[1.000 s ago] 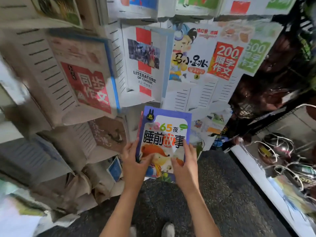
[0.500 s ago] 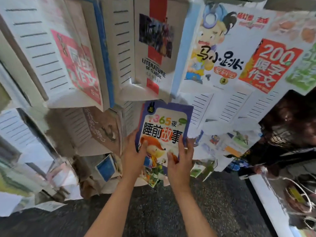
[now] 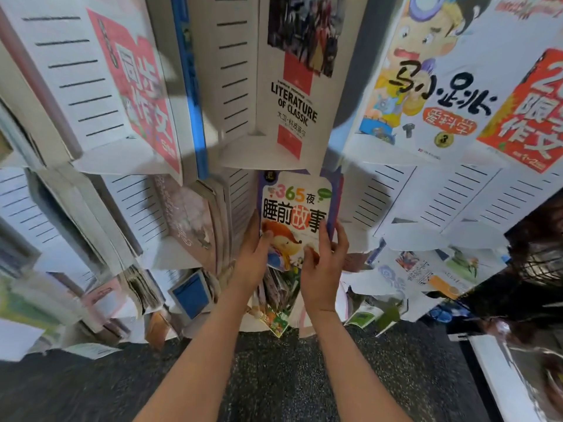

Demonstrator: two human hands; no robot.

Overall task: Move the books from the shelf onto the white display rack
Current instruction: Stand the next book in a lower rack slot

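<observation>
A purple-edged storybook with "365" and a cartoon fox on its cover (image 3: 294, 205) stands upright against the white slotted display rack (image 3: 393, 205), just under the ledge that bears the "Literature of Classic" book (image 3: 297, 95). My left hand (image 3: 254, 260) grips its lower left edge, thumb on the cover. My right hand (image 3: 324, 263) holds its lower right edge, fingers spread up the side. The book's bottom is hidden behind my hands.
Other books fill the rack: a red-and-white one (image 3: 137, 86) upper left, a cartoon-boy book (image 3: 426, 80) and an orange one (image 3: 530, 111) upper right, a brownish one (image 3: 192, 220) left of my hands. More books sit in lower pockets. Dark speckled floor (image 3: 274, 376) lies below.
Both hands have carried the storybook up and forward until it lies against the rack under the ledge. My head has come closer, so the rack looks larger.
</observation>
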